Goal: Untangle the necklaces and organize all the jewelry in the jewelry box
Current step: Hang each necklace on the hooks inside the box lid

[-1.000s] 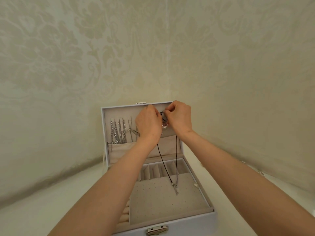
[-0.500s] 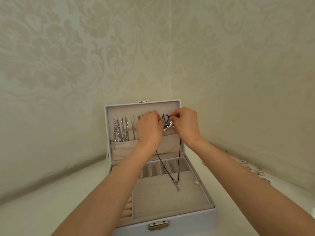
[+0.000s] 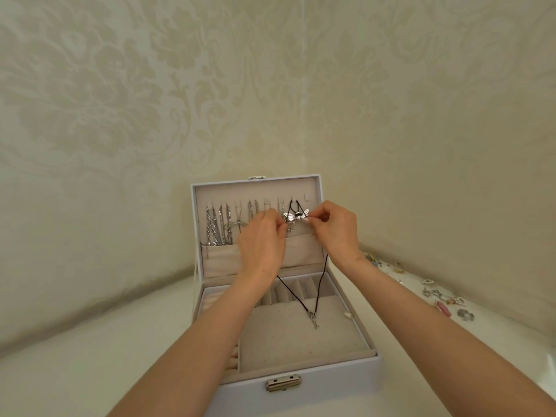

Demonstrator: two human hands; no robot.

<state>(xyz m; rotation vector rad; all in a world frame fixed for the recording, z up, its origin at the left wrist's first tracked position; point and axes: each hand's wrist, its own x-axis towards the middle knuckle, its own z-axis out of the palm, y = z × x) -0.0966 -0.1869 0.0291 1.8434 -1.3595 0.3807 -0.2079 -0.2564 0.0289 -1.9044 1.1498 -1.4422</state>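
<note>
Necklace on black cord, item in hand: raised before open lid of jewelry box, near 1 o'clock of lid lining. Silver pendant, glossy, lumpy, winged or petalled in outline, pinched from both sides: left hand at its 9 o'clock, fingers curled, tips on the metal; right hand at its 3 o'clock, thumb and forefinger closed on it. Short loop of cord drawn up toward hook row at 12 o'clock; whether caught on a hook, not discernible. Rest of cord thin, matte, limp, trailing to 6 o'clock in a narrow V, metal clasp end lying on earring pad. Progress, as judged: necklaces nearly dealt with, task overall unfinished. Done: several silver chains, fine-linked and glittering, hung straight and separate across lid from 9 o'clock to centre, lower ends tucked into beige fabric pocket. Under way: hanging of cord necklace at right end of row. Left to do: loose jewelry scattered on table at 3 o'clock of box; rings, heart shapes, one pink piece, too small to itemise. No ring or earring visible in lower tray. Shell pale grey-white, smooth, rectangular; metal latch at 6 o'clock. Interior beige, velvety; pad flat, pin-holed; divider slots at its 12 o'clock; padded ring rolls at its 9 o'clock.
</note>
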